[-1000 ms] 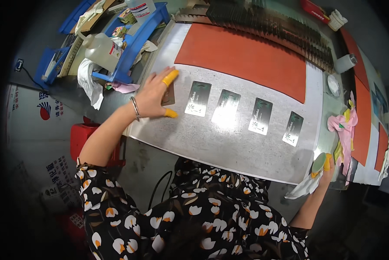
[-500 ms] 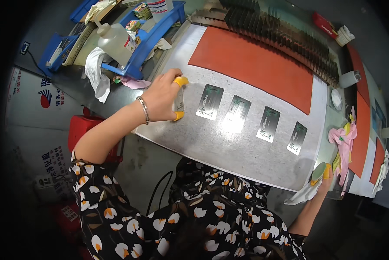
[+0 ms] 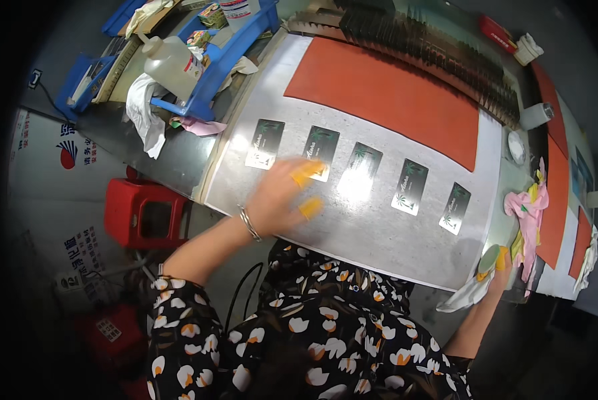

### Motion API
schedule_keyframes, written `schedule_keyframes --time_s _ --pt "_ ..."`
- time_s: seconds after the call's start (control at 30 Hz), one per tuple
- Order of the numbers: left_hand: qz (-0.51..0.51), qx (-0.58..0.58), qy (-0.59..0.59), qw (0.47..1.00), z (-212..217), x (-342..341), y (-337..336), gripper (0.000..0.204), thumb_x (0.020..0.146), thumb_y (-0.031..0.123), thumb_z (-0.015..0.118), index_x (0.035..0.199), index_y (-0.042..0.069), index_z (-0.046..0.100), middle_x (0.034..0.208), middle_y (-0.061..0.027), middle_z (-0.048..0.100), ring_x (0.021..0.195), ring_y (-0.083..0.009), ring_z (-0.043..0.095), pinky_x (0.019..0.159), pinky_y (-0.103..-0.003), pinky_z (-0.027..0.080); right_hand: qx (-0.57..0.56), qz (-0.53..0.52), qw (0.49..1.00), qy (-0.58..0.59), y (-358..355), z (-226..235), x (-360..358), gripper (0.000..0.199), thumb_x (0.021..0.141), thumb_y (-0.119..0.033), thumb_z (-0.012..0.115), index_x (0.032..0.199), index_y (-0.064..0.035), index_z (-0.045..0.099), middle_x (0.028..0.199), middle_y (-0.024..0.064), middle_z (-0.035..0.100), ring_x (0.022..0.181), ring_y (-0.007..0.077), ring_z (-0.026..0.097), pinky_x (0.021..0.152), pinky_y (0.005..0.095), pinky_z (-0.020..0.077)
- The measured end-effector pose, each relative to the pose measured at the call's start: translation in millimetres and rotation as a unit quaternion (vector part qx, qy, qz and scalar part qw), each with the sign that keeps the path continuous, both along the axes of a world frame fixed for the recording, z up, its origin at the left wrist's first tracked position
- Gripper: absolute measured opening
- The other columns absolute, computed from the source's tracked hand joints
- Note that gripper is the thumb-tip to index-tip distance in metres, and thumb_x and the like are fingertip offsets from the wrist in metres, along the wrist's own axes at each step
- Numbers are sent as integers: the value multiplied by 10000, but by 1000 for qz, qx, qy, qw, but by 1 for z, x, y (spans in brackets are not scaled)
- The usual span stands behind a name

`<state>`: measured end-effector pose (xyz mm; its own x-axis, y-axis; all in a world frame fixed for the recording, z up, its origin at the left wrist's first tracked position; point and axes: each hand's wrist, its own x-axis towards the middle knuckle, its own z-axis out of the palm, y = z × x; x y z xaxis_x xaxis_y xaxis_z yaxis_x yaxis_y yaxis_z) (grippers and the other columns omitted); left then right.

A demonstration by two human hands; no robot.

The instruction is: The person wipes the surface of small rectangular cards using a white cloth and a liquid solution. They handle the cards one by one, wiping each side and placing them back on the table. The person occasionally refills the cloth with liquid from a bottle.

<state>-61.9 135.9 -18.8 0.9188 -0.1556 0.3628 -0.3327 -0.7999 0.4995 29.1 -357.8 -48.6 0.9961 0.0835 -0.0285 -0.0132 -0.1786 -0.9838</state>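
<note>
Five dark green and silver cards with palm tree pictures lie in a slanting row on the grey work surface [image 3: 352, 230]. My left hand [image 3: 279, 197], with yellow finger covers, hovers over the near end of the second card [image 3: 322, 147]; its fingers are apart and hold nothing. The leftmost card [image 3: 265, 143] lies beyond that hand. At the right front edge my right hand [image 3: 501, 272], also with yellow finger covers, is closed on a round green-faced pad [image 3: 489, 259]. A white cloth [image 3: 464, 297] hangs beneath the pad.
An orange-red mat [image 3: 379, 100] lies behind the cards, before a dark rack of upright thin plates [image 3: 419, 50]. Back left are a blue tray [image 3: 212, 87] and a squeeze bottle [image 3: 172, 63]. Pink cloth [image 3: 529, 210] lies at right. A red stool [image 3: 142, 213] stands below left.
My left hand has let go of the leftmost card, leaving it flat in the row, and has moved right and nearer to me. My right hand stays in place with the pad.
</note>
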Motion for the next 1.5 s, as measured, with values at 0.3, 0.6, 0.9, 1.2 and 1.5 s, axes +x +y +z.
schedule_keyframes --time_s 0.3,0.6,0.9,1.2,1.5 --pt "-240 7 90 967 -8 30 -174 555 724 259 626 1175 -25 472 1318 -144 376 1113 -254 403 875 -353 342 -315 133 939 -47 91 58 32 202 785 -177 586 783 18 534 688 101 567 672 138 515 641 280 409" --pt "-200 99 116 968 3 47 -195 582 716 329 633 1155 -25 489 1322 -121 377 1053 -249 417 834 -336 350 -500 132 849 -109 139 53 97 325 766 -310 595 862 0 586 765 210 625 750 365 604 677 431 466" --pt "-180 72 113 975 -3 39 -195 590 705 337 655 1156 -8 492 1329 -111 381 1067 -252 412 852 -348 340 -519 108 843 -90 153 31 69 309 740 -275 611 808 24 568 702 227 610 683 372 609 617 450 481" --pt "-165 -17 136 977 7 27 -132 595 684 205 698 1192 8 461 1295 -109 406 1078 -294 428 921 -382 345 -503 189 843 9 148 54 9 291 747 -267 615 818 9 556 700 250 591 721 399 588 646 473 441" --pt "-113 86 120 983 9 20 -112 587 711 327 659 1172 7 486 1294 -92 414 1082 -250 429 875 -366 344 -473 218 849 -94 236 61 81 306 752 -276 598 849 14 578 751 222 616 749 376 596 690 434 460"
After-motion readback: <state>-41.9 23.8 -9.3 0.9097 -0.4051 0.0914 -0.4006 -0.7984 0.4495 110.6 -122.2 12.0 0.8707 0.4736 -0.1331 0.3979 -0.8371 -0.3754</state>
